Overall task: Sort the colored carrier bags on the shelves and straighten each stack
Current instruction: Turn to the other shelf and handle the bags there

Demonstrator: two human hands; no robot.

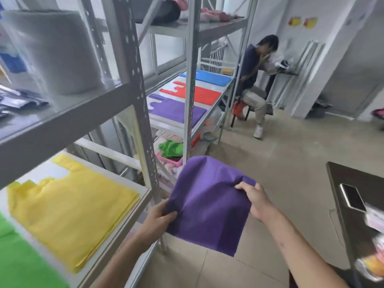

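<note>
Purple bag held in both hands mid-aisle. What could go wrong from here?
1. The purple bag is pinched only at its edges by the left hand and right hand; it hangs creased, so it may land wrinkled or skewed.
2. The purple stack lies on the farther shelf, behind an upright post; the bag could snag there.
3. The yellow stack is much nearer, so a misplaced drop could mix colours.
</note>
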